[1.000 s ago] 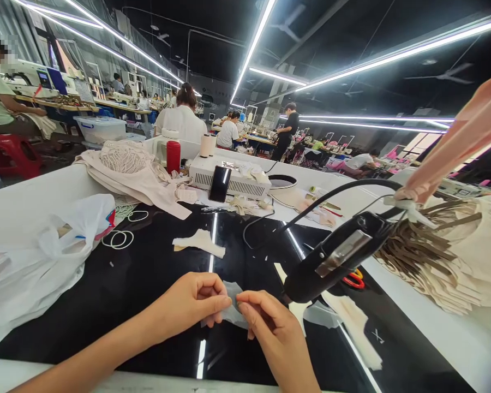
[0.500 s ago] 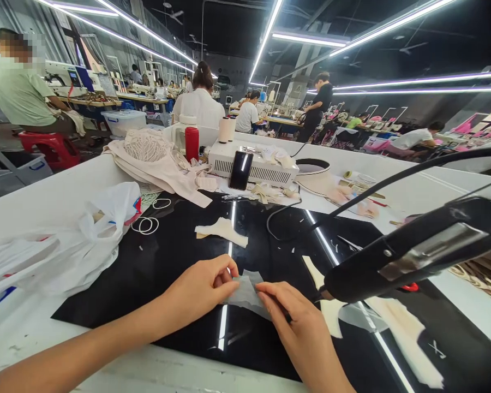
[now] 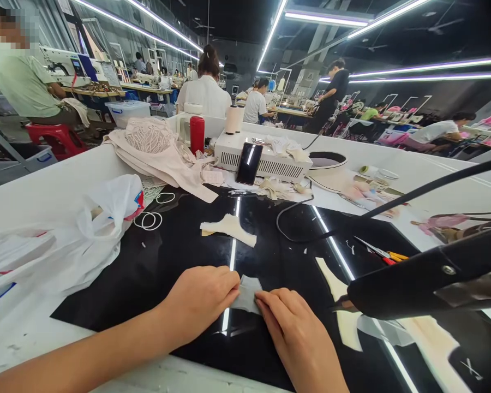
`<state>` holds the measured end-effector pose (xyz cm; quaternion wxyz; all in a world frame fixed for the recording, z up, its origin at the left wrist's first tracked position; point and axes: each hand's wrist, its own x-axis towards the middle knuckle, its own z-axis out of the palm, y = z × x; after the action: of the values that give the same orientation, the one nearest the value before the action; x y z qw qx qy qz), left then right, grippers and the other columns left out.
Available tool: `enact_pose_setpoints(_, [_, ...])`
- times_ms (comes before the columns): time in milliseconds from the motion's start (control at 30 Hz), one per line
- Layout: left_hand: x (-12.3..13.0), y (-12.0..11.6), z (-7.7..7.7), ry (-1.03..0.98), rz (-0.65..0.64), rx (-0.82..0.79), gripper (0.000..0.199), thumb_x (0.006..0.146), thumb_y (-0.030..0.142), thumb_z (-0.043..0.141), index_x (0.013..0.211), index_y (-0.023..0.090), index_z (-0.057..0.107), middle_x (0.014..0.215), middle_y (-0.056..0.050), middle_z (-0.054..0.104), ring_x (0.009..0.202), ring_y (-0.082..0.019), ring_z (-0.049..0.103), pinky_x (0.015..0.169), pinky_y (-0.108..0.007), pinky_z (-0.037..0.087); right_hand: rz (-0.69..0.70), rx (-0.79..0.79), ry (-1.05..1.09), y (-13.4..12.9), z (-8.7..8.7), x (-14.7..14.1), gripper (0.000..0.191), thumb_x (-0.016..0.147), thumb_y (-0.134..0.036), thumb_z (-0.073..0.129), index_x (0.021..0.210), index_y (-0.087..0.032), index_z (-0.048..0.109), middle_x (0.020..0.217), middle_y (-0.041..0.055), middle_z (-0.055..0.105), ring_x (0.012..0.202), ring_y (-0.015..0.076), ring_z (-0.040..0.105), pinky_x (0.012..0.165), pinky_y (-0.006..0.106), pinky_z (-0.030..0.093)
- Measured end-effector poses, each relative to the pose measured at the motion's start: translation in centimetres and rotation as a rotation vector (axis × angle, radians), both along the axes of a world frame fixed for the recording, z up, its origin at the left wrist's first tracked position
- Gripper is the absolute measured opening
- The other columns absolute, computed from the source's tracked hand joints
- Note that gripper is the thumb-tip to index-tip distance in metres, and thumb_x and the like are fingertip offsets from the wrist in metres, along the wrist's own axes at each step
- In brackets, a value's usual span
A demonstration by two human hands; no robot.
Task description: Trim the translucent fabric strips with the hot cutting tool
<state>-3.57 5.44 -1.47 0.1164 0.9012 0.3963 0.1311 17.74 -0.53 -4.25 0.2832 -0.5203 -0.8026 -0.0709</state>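
Note:
Between my hands, just above or on the glossy black mat (image 3: 172,229), is a small piece of sheer white fabric (image 3: 249,292). My left hand (image 3: 202,297) pinches its left edge between thumb and fingers. The right edge is pinched by my right hand (image 3: 292,322). Beyond them lies a cream fabric piece (image 3: 229,228), curved in outline. To the right, a narrow cream piece (image 3: 347,330) and a wider cream piece (image 3: 431,341) rest on the mat, partly behind a black tool on a cable (image 3: 413,284). Another sheer piece (image 3: 382,330) lies between those two.
Scissors (image 3: 378,251) with red and orange handles lie at the right. A white plastic bag (image 3: 90,234) spreads on the left. At the back are a beige bra (image 3: 159,153), a red bottle (image 3: 197,135), a phone (image 3: 249,164) and a white vented box (image 3: 270,161). Co-workers sit beyond.
The view has shifted, so the scissors now show more fully. My left fingers have closed more tightly, and the sheer fabric between my hands looks smaller and more gathered.

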Motion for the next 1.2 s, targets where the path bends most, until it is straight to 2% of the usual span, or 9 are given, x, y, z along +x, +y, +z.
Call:
enact_pose_setpoints(367, [0.1,0.1,-0.2,0.015,0.000,0.018,0.014,0.104,0.022,0.059,0.089,0.021,0.060,0.083,0.003,0.066,0.071,-0.016,0.064,0.064,-0.030,0.039,-0.020,0.009,-0.013,0.0,0.1,-0.1,0.033,0.112,-0.027,0.038,0.102,-0.019,0.069,0.080,0.0036,0.067,0.068,0.0177,0.063,0.063,0.033,0.050])
enact_pose_setpoints(800, [0.1,-0.1,-0.4,0.044,-0.012,0.120,0.017,0.104,0.019,0.056,0.087,0.021,0.060,0.078,0.003,0.064,0.065,-0.016,0.061,0.059,-0.031,0.038,-0.030,-0.002,-0.026,0.2,0.3,-0.1,0.035,0.112,-0.026,0.037,0.098,-0.020,0.068,0.080,0.0040,0.068,0.066,0.0171,0.063,0.060,0.031,0.049])
enact_pose_setpoints(900, [0.1,-0.1,-0.6,0.048,-0.027,0.200,0.019,0.104,0.018,0.053,0.087,0.021,0.060,0.077,0.003,0.064,0.064,-0.016,0.059,0.059,-0.032,0.039,-0.038,0.016,-0.033,0.1,0.1,-0.2,0.035,0.112,-0.026,0.036,0.099,-0.020,0.068,0.081,0.0044,0.069,0.067,0.0179,0.063,0.062,0.032,0.048])
enact_pose_setpoints(1033, [0.3,-0.3,-0.6,0.076,-0.099,0.381,0.021,0.106,0.014,0.048,0.091,0.018,0.062,0.084,-0.002,0.067,0.076,-0.021,0.063,0.067,-0.035,0.046,-0.037,0.042,-0.046,0.1,0.0,-0.3,0.031,0.111,-0.023,0.039,0.102,-0.019,0.069,0.081,0.0043,0.068,0.068,0.0188,0.062,0.064,0.033,0.048])
enact_pose_setpoints(1200, [1.0,-1.1,-1.1,-0.122,-0.258,0.388,0.015,0.106,0.012,0.050,0.104,0.015,0.065,0.110,-0.006,0.074,0.103,-0.021,0.069,0.087,-0.035,0.056,-0.021,0.048,-0.066,0.1,-0.2,-0.3,0.032,0.111,-0.020,0.038,0.102,-0.019,0.068,0.080,0.0043,0.067,0.067,0.0190,0.061,0.064,0.033,0.047])
